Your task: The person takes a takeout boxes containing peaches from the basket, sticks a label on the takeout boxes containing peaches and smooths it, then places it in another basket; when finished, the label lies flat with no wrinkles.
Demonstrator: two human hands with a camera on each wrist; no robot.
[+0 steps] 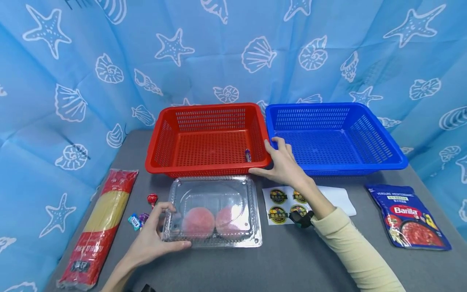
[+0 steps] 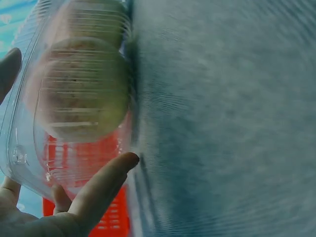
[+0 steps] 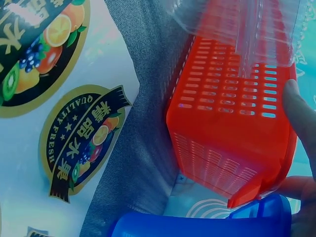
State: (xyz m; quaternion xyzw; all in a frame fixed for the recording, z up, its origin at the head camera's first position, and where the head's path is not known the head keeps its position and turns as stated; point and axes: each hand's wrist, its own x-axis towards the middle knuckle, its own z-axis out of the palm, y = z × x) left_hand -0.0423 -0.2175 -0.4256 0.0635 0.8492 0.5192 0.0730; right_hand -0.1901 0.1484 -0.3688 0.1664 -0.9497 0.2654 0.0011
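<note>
A clear plastic clamshell box (image 1: 215, 188) with two round pinkish fruits (image 1: 198, 223) inside lies in front of the red basket (image 1: 204, 168). My left hand (image 1: 151, 235) holds the box's left end, thumb along its front edge and fingers on the far side. In the left wrist view the thumb (image 2: 108, 177) lies beside the box wall and the fruits (image 2: 81, 89) show through it. My right hand (image 1: 282, 164) grips the red basket's front right corner, thumb at the front rim. Its other fingers reach over beside the blue basket (image 1: 335, 168).
A small purple wrapped candy (image 1: 248, 155) lies in the red basket. Left are a pasta packet (image 1: 100, 227), a red lollipop (image 1: 152, 198) and small wrapped sweets (image 1: 135, 222). A sticker sheet (image 1: 271, 207) lies under the right forearm, with a Barilla pouch (image 1: 410, 219) farther right.
</note>
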